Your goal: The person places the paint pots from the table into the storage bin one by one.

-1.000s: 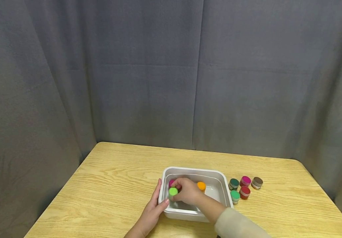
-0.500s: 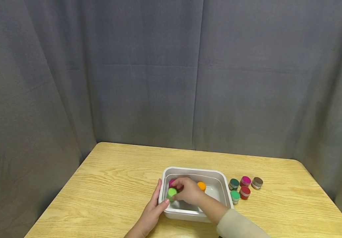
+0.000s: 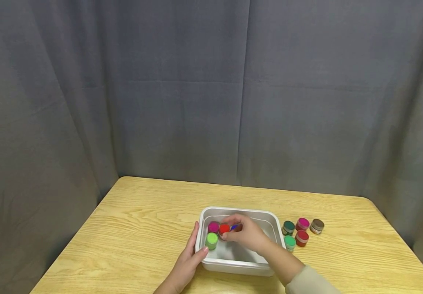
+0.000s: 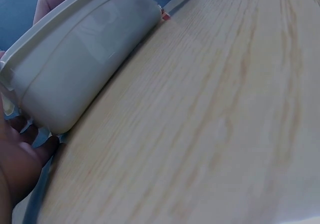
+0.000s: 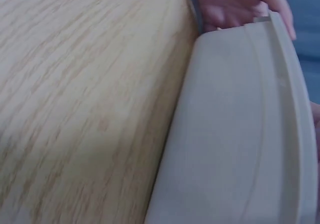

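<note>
My left hand holds the left side of a white plastic tub, thumb over the rim at the near corner. In the left wrist view, fingers sit against the tub's outer wall. Inside the tub, my right hand pinches a small jar with a red lid between thumb and fingers. A magenta-lidded jar stands to its left, and a light green-lidded jar is nearer, by my left thumb. Part of a blue-lidded jar peeks out under the right hand.
Right of the tub stands a cluster of jars: dark green, magenta, brown, red and mint green. All stand on a wooden table. Grey curtains surround its back and sides.
My right hand has let go of the light green jar, which stands slightly further left, and moved right to the red jar. The orange jar is hidden from view. My left hand stays put.
</note>
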`<action>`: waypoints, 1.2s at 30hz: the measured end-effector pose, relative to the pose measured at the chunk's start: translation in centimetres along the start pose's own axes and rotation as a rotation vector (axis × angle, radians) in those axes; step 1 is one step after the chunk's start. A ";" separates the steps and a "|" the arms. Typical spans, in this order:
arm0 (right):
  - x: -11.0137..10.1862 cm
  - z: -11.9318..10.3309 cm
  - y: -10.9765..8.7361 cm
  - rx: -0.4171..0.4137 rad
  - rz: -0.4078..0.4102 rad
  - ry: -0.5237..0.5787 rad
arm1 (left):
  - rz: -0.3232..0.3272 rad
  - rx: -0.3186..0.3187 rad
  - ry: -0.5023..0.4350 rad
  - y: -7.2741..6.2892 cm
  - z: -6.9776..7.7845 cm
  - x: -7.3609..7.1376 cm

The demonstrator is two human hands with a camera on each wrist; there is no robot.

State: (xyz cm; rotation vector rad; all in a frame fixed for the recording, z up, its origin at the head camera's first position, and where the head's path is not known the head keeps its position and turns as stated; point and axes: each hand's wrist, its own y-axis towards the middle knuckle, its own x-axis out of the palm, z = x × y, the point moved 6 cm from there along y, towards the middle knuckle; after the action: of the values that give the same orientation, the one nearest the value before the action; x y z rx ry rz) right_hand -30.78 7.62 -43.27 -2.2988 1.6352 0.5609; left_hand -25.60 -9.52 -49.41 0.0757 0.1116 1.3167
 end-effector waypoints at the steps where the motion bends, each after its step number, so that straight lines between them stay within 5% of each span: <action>1: -0.3 0.0 -0.2 0.006 0.004 0.012 | 0.006 0.000 0.006 0.0 0.0 0.0; 18: -7.8 0.6 -3.8 0.112 0.148 0.033 | 0.028 -0.022 0.028 0.0 -0.1 -0.1; 29: -12.5 3.4 -5.8 0.167 0.244 0.045 | 0.018 -0.009 0.021 0.1 -0.1 -0.1; 36: -14.4 5.6 -7.1 0.198 0.315 -0.050 | 0.005 -0.040 0.004 0.0 -0.3 -0.2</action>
State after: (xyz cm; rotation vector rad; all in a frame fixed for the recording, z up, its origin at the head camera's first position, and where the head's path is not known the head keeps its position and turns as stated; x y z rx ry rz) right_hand -29.19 24.49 -41.79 -1.8874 1.9475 0.4906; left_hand -25.70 -9.66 -49.71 0.0388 0.0886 1.3231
